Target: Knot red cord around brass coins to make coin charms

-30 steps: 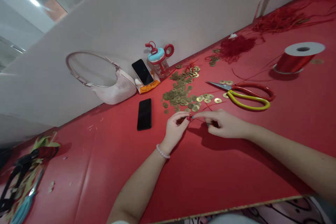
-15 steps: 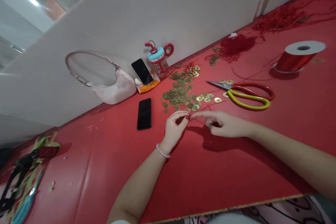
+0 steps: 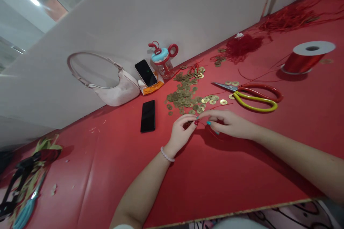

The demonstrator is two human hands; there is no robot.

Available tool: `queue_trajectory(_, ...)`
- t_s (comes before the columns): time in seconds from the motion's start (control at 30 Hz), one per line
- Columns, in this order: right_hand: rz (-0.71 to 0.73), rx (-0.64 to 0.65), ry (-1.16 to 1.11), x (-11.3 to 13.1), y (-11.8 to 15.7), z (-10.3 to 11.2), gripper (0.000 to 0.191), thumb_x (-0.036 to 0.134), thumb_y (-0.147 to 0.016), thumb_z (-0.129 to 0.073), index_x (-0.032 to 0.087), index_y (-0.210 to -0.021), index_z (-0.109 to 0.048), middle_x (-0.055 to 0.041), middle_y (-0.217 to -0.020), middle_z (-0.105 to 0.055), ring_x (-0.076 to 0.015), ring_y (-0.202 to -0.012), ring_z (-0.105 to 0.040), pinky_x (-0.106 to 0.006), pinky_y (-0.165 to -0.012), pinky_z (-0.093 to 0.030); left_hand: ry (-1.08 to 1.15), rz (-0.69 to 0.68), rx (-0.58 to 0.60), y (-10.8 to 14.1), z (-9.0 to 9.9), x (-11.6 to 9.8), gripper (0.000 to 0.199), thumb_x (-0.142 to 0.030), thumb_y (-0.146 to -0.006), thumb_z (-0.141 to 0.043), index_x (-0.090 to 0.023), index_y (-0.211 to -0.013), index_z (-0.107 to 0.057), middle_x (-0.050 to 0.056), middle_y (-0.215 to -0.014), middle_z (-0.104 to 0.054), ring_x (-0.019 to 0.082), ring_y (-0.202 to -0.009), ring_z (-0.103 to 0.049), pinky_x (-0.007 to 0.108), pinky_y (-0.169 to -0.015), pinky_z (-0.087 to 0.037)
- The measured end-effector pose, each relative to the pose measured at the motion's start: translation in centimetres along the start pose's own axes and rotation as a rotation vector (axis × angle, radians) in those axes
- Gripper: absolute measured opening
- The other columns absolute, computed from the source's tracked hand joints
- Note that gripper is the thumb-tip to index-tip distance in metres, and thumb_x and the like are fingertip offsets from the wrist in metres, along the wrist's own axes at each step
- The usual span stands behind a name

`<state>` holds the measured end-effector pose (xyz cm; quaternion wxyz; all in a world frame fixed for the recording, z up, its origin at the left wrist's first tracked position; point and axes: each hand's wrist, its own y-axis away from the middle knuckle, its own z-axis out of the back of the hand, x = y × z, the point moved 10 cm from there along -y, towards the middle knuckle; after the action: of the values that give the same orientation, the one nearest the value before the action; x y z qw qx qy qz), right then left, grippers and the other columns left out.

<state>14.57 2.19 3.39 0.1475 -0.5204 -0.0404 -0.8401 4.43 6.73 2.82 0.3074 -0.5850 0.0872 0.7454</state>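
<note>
The left hand point(image 3: 183, 130), a bead bracelet point(image 3: 167, 154) on its wrist, has its thumb and fingertips closed together on a thin red cord point(image 3: 202, 123), pinching it over the red table point(image 3: 204, 186); something dark sits in the curl of the fingers, too small to name. The right hand point(image 3: 228, 123) reaches in from the other side, index fingertip at the left hand's fingertips and thumb held a little apart from it; whether it grips the cord too, I cannot quite tell. Just beyond the hands lies a pile of brass coins point(image 3: 184, 94) with square holes, and to its right the scissors point(image 3: 249, 96), one handle red and one yellow, blades apart from the hands. Farther right stands a spool of red cord point(image 3: 305, 59). A black phone point(image 3: 148, 116) lies flat left of the coins; behind it, a second phone point(image 3: 146, 73) leans by a lidded cup point(image 3: 164, 62), beside a pale handbag point(image 3: 118, 89).
</note>
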Motion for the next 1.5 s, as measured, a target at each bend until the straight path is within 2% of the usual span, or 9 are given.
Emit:
queue_trajectory(0.13,0.086,-0.112,0.183,0.9,-0.2,0.9,0.031,0.025,-0.080,-0.041,0.018,-0.100,-0.064,0.0010,-0.058,-0.056,-0.0099,-0.049,-0.045,-0.021,-0.051,-0.038,-0.020,-0.015,0.047,0.1,-0.5,-0.1,0.011,-0.022,-0.078,-0.058,-0.018,-0.081,-0.068,0.008,-0.097,-0.064,0.016,-0.091,-0.060,0.032,-0.084,-0.047)
queue_trajectory(0.23,0.089,-0.149,0.202,0.8,-0.3,1.1,0.028,0.028,-0.081,-0.043,0.018,-0.095,-0.064,-0.0007,-0.063,-0.060,-0.0110,-0.053,-0.051,-0.021,-0.055,-0.040,-0.024,-0.025,0.056,0.1,-0.5,-0.4,0.011,-0.022,-0.079,-0.058,-0.018,-0.081,-0.068,0.008,-0.098,-0.063,0.016,-0.093,-0.059,0.031,-0.083,-0.047)
queue_trajectory(0.5,0.091,-0.124,0.185,0.6,-0.4,0.8,0.022,0.035,-0.084,-0.046,0.018,-0.087,-0.060,-0.0010,-0.066,-0.060,-0.0113,-0.057,-0.053,-0.021,-0.056,-0.042,0.007,-0.025,0.089,0.0,-1.0,-0.7,0.012,-0.027,-0.079,-0.061,-0.018,-0.080,-0.068,0.007,-0.098,-0.060,0.015,-0.091,-0.058,0.029,-0.079,-0.048)
queue_trajectory(0.67,0.097,-0.131,0.197,0.7,-0.3,1.0,0.019,0.033,-0.085,-0.046,0.018,-0.081,-0.057,-0.0004,-0.065,-0.058,-0.0110,-0.058,-0.051,-0.021,-0.057,-0.041,0.006,-0.025,0.087,0.1,-1.0,-0.7,0.012,-0.025,-0.079,-0.059,-0.017,-0.080,-0.068,0.006,-0.086,-0.063,0.014,-0.083,-0.059,0.028,-0.077,-0.047)
queue_trajectory(0.77,0.101,-0.138,0.185,0.8,-0.4,1.0,0.020,0.033,-0.085,-0.045,0.018,-0.080,-0.057,-0.0002,-0.065,-0.058,-0.0110,-0.058,-0.051,-0.021,-0.056,-0.041,0.009,0.030,0.088,0.2,-1.1,0.0,0.014,-0.025,-0.079,-0.058,-0.016,-0.081,-0.068,0.006,-0.081,-0.066,0.014,-0.077,-0.060,0.027,-0.074,-0.048)
queue_trajectory(0.93,0.152,-0.160,0.173,1.3,-0.4,1.1,0.021,0.034,-0.086,-0.045,0.018,-0.079,-0.058,-0.0012,-0.066,-0.060,-0.0116,-0.058,-0.053,-0.022,-0.056,-0.041,-0.035,0.075,0.115,0.3,-1.4,0.7,0.017,-0.028,-0.078,-0.060,-0.015,-0.083,-0.069,0.008,-0.084,-0.069,0.015,-0.078,-0.061,0.028,-0.074,-0.049)
queue_trajectory(1.17,0.200,-0.207,0.236,2.0,-0.2,1.3,0.016,0.026,-0.084,-0.044,0.019,-0.077,-0.057,-0.0028,-0.070,-0.063,-0.0125,-0.060,-0.056,-0.022,-0.057,-0.043,-0.081,0.028,0.198,0.5,-2.2,0.1,0.017,-0.027,-0.080,-0.058,-0.014,-0.083,-0.069,0.009,-0.086,-0.069,0.015,-0.079,-0.062,0.028,-0.076,-0.050)
queue_trajectory(1.5,0.172,-0.283,0.277,1.6,0.0,1.8,0.014,0.020,-0.083,-0.042,0.020,-0.079,-0.055,-0.0022,-0.073,-0.065,-0.0129,-0.063,-0.058,-0.023,-0.059,-0.045,-0.139,-0.063,0.278,0.9,-2.9,-1.3,0.016,-0.026,-0.080,-0.058,-0.015,-0.083,-0.070,0.007,-0.082,-0.068,0.014,-0.075,-0.062,0.025,-0.072,-0.050)
